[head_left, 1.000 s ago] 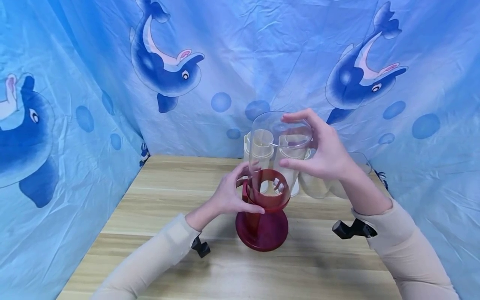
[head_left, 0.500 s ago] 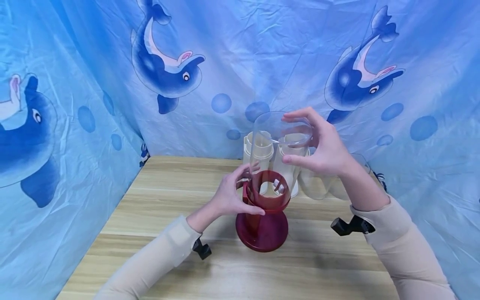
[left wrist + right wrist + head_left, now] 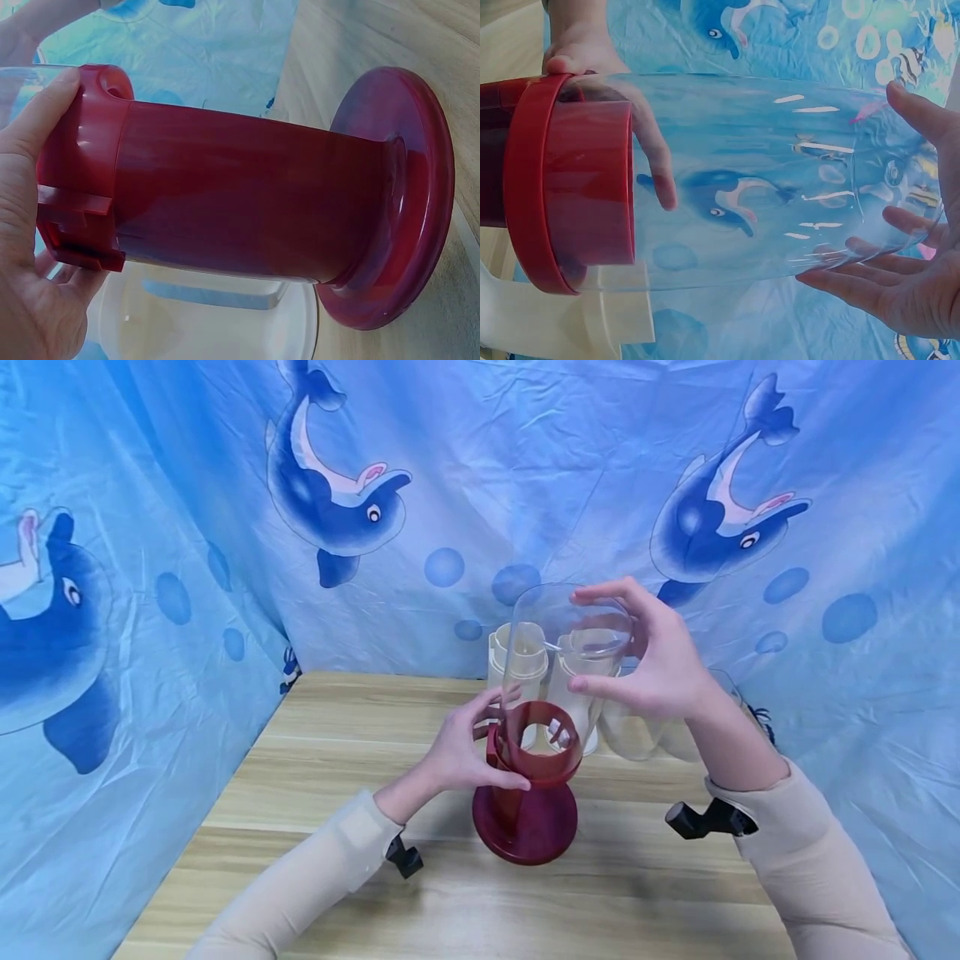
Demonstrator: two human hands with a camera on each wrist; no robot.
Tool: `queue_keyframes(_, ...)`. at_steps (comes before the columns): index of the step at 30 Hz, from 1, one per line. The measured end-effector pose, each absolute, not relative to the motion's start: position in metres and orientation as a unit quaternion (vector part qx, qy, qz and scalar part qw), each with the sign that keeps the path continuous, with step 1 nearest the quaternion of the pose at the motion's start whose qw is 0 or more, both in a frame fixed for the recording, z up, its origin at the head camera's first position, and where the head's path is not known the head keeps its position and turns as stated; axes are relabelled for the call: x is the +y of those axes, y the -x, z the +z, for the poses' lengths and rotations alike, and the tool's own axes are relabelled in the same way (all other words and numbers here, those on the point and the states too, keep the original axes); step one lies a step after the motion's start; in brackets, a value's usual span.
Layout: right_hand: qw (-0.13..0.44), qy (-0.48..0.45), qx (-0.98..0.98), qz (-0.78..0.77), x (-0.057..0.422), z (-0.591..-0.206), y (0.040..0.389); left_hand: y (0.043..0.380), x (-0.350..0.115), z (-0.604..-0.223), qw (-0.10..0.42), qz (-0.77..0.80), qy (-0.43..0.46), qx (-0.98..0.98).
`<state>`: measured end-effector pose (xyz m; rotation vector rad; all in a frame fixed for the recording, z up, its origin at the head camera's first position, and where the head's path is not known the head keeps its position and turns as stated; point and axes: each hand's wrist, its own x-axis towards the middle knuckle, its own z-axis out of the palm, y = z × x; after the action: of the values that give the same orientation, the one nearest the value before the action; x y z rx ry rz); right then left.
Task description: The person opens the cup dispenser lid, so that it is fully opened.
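Note:
A dark red stand with a round foot, a hollow column and a collar on top stands on the table. A clear plastic cylinder is seated around the red inner ring at the collar and leans slightly right in the head view. My left hand grips the collar from the left, its thumb in front and its fingers reaching round behind. Up at the cylinder's far end, my right hand holds the wall between thumb and spread fingers. In the left wrist view the red column shows from the side.
Two cream-white stands of similar shape stand behind the red one. To their right, clear containers are on the wood-grain table, partly hidden by the right forearm. A blue dolphin-print curtain hangs around the table's back and sides.
My right hand and the upper end of the clear cylinder have shifted a little to the right. The left hand and red stand have stayed nearly where they were.

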<state>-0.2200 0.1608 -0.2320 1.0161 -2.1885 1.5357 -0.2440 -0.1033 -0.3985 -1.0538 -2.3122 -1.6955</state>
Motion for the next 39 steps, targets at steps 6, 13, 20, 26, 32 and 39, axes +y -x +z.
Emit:
queue_keyframes(6,0.133,-0.328,-0.736,0.577,0.166,-0.223,0.229,0.245,-0.105,-0.399,0.051,-0.551,0.342,-0.760)
queue_keyframes(13,0.162,-0.346,-0.703,0.599,0.174,-0.209,0.227,0.248,-0.105,-0.402,0.074,-0.549,0.365,-0.749)
queue_keyframes(20,0.205,-0.376,-0.670,0.607,0.193,-0.202,0.220,0.250,-0.100,-0.391,0.104,-0.509,0.393,-0.759)
queue_keyframes(26,0.218,-0.389,-0.663,0.601,0.207,-0.207,0.216,0.250,-0.099,-0.387,0.114,-0.461,0.394,-0.787)
queue_keyframes(32,0.216,-0.387,-0.668,0.598,0.213,-0.216,0.213,0.250,-0.100,-0.389,0.129,-0.438,0.388,-0.800)
queue_keyframes(39,0.219,-0.379,-0.660,0.610,0.222,-0.223,0.209,0.246,-0.099,-0.392,0.135,-0.434,0.379,-0.806)
